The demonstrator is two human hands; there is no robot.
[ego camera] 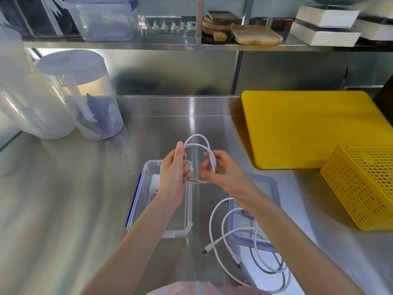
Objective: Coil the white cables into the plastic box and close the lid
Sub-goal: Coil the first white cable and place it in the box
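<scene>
On the far left of the steel counter [63, 199], two clear lidded canisters [85, 96] are standing side by side. Nearer the middle, the open plastic box [180, 229] is sitting with a small white charger block [154, 184] lying inside it, at its far end.

Above that box, the left hand [174, 169] is closing its fingers around one side of a coiled white cable [198, 145], thumb pointing upward, so several loops are bunching inside its curled grip. The right hand [221, 169] is facing it, fingers loosely curled around the opposite side of the same coil; it is probably pinching the strands between thumb and fingertips, though the overlap makes that hard to confirm. The coil is hanging between the two hands, its upper loops arching beyond them, clear of the box below.

To the right, the box lid [270, 184] is lying flat on the counter, and a second loose white cable [214, 209] is sprawling partly over it, with its plugs resting on the steel. Farther right, a yellow cutting board [308, 128] and a yellow perforated basket [361, 188] are sitting.
</scene>
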